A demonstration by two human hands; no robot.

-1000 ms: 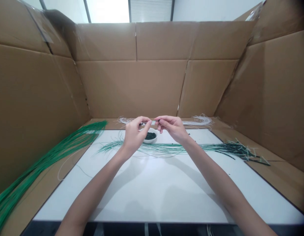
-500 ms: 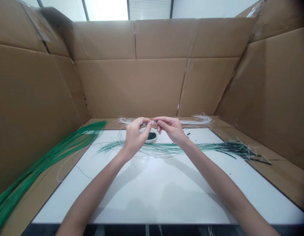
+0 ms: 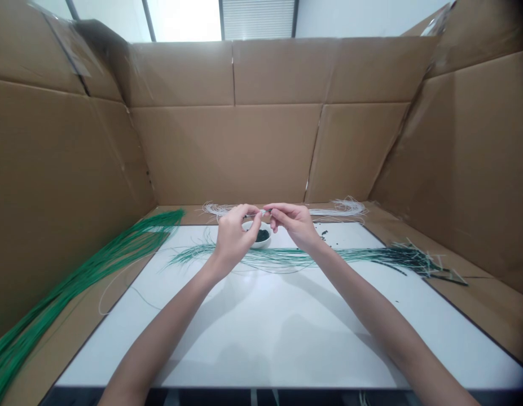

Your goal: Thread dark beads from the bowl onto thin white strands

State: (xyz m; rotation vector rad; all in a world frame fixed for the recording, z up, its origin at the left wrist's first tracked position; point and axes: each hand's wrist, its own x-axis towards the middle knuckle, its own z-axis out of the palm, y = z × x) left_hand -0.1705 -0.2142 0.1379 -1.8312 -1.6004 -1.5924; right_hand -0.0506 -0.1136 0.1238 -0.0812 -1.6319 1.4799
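My left hand (image 3: 234, 232) and my right hand (image 3: 293, 221) meet fingertip to fingertip above a small white bowl (image 3: 261, 244). Both are closed in a pinch. Between the fingertips a thin pale strand (image 3: 263, 212) shows, with a tiny dark bit beside my right fingers; the detail is too small to make out. Dark green bead-like grains (image 3: 261, 235) fill the bottom of the bowl. Behind my wrists a bundle of thin green strands (image 3: 282, 257) lies across the board, its right end covered in dark pieces (image 3: 407, 258) with pale tips.
A white board (image 3: 261, 332) covers the table inside tall cardboard walls (image 3: 227, 152). Along the left lies a thick sheaf of green strands (image 3: 81, 277). White strands (image 3: 341, 208) stretch along the back. Several dark grains (image 3: 324, 233) are scattered right of the bowl.
The whole view has shifted slightly, so everything sits a little lower in the picture. My hands keep nearly the same pinch above the bowl.
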